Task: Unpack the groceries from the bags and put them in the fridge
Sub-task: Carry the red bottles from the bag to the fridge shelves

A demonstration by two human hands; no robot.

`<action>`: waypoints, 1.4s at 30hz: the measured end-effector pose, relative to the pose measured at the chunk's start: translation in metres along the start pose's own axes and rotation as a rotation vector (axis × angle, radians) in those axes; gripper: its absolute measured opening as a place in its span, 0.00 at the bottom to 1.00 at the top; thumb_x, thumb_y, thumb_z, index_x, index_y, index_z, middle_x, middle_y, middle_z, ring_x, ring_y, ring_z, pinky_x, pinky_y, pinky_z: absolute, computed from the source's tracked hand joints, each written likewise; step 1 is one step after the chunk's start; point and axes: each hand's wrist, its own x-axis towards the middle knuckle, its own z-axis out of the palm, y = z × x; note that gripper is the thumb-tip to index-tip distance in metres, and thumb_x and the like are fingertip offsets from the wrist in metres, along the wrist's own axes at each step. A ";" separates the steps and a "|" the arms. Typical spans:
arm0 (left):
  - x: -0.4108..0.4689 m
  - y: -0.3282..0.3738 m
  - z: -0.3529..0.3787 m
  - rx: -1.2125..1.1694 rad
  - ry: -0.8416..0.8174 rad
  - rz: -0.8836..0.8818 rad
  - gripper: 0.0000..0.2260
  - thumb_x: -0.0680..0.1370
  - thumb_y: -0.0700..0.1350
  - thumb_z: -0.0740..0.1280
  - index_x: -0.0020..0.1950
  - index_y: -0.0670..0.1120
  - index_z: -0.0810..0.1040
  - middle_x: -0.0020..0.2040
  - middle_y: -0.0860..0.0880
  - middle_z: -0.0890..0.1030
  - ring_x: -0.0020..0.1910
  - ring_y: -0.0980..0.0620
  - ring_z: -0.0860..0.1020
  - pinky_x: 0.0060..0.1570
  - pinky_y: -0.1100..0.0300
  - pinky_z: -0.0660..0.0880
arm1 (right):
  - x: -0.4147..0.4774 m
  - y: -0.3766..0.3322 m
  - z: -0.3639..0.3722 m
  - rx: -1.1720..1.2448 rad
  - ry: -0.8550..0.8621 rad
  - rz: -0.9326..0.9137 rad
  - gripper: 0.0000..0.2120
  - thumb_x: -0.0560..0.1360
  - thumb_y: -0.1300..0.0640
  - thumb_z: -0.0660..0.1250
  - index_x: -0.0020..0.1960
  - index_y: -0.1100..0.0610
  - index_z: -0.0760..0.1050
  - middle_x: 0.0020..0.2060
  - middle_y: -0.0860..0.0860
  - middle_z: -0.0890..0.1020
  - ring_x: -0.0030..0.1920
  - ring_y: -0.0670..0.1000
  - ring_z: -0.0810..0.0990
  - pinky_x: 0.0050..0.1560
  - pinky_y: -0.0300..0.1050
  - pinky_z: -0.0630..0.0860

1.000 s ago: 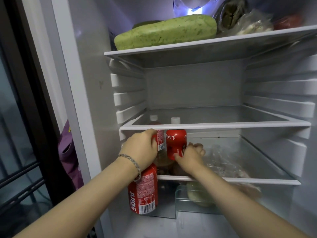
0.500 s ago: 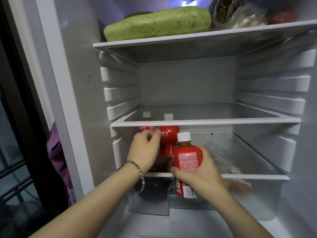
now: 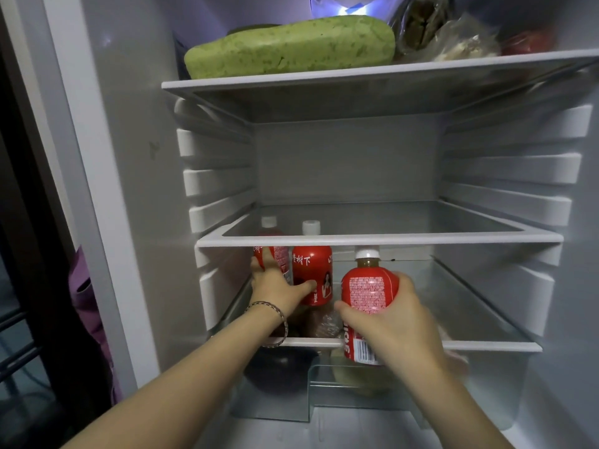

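Two red-labelled juice bottles with white caps stand at the left of the lower glass shelf (image 3: 486, 346). My left hand (image 3: 278, 283) rests against them: fingers lie on the left bottle (image 3: 280, 254), the thumb touches the middle bottle (image 3: 312, 264). My right hand (image 3: 398, 322) grips a third red juice bottle (image 3: 369, 286) upright at the shelf's front edge, just right of the middle bottle. Its base is below the shelf edge.
A long green melon (image 3: 291, 47) and plastic-wrapped foods (image 3: 463, 43) fill the top shelf. The middle shelf (image 3: 421, 238) is bare. A wrapped item (image 3: 324, 322) lies in front of the bottles. A clear crisper drawer (image 3: 486, 384) sits below. A purple bag (image 3: 84, 293) hangs left, outside the fridge.
The third bottle, earlier low under my left wrist, is now in my right hand and has risen to the lower shelf's front. My left hand has stayed on the two standing bottles.
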 end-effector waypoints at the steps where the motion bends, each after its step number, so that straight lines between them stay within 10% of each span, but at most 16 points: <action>1: 0.003 -0.002 0.000 0.004 0.010 0.016 0.47 0.68 0.50 0.76 0.76 0.47 0.47 0.75 0.43 0.52 0.74 0.43 0.55 0.71 0.49 0.58 | 0.002 0.000 -0.003 -0.024 0.015 -0.018 0.38 0.64 0.42 0.76 0.67 0.50 0.61 0.50 0.47 0.73 0.47 0.49 0.75 0.46 0.42 0.73; 5: 0.008 -0.003 0.004 0.011 0.003 0.044 0.48 0.68 0.49 0.76 0.77 0.47 0.46 0.75 0.43 0.52 0.74 0.43 0.55 0.72 0.48 0.59 | 0.013 0.005 0.005 0.062 0.030 -0.088 0.40 0.63 0.47 0.78 0.67 0.49 0.60 0.50 0.46 0.72 0.47 0.47 0.74 0.39 0.35 0.71; 13: 0.014 -0.004 0.005 0.085 -0.093 0.015 0.48 0.70 0.54 0.74 0.77 0.52 0.42 0.76 0.43 0.39 0.76 0.41 0.53 0.73 0.48 0.60 | 0.047 0.021 0.043 0.189 0.045 -0.189 0.42 0.65 0.51 0.78 0.69 0.50 0.56 0.61 0.50 0.70 0.63 0.53 0.71 0.61 0.49 0.74; 18: 0.021 -0.011 0.006 0.105 -0.121 -0.048 0.45 0.73 0.50 0.72 0.77 0.55 0.41 0.76 0.41 0.39 0.73 0.40 0.60 0.70 0.51 0.62 | 0.062 0.011 0.062 -0.491 -0.001 -0.020 0.49 0.72 0.33 0.62 0.76 0.60 0.42 0.69 0.59 0.60 0.67 0.60 0.67 0.63 0.53 0.71; 22: 0.037 -0.004 0.017 0.166 -0.039 -0.080 0.38 0.73 0.49 0.70 0.76 0.55 0.50 0.72 0.39 0.52 0.67 0.39 0.68 0.65 0.49 0.69 | 0.077 -0.005 0.084 -0.462 -0.069 0.085 0.57 0.71 0.32 0.62 0.74 0.66 0.31 0.69 0.61 0.58 0.63 0.57 0.74 0.56 0.49 0.75; 34: 0.079 -0.013 0.030 0.388 -0.040 -0.094 0.29 0.72 0.53 0.72 0.68 0.44 0.68 0.66 0.42 0.70 0.65 0.42 0.71 0.63 0.50 0.70 | 0.124 -0.001 0.105 -0.115 -0.007 0.139 0.27 0.74 0.51 0.68 0.66 0.61 0.61 0.63 0.59 0.71 0.61 0.61 0.74 0.61 0.54 0.73; 42: 0.085 -0.010 0.048 0.458 -0.124 -0.005 0.14 0.79 0.45 0.60 0.64 0.50 0.73 0.70 0.47 0.64 0.69 0.44 0.64 0.66 0.44 0.63 | 0.128 0.010 0.093 -0.537 -0.195 -0.226 0.18 0.75 0.56 0.61 0.65 0.55 0.70 0.67 0.59 0.62 0.70 0.59 0.59 0.68 0.48 0.64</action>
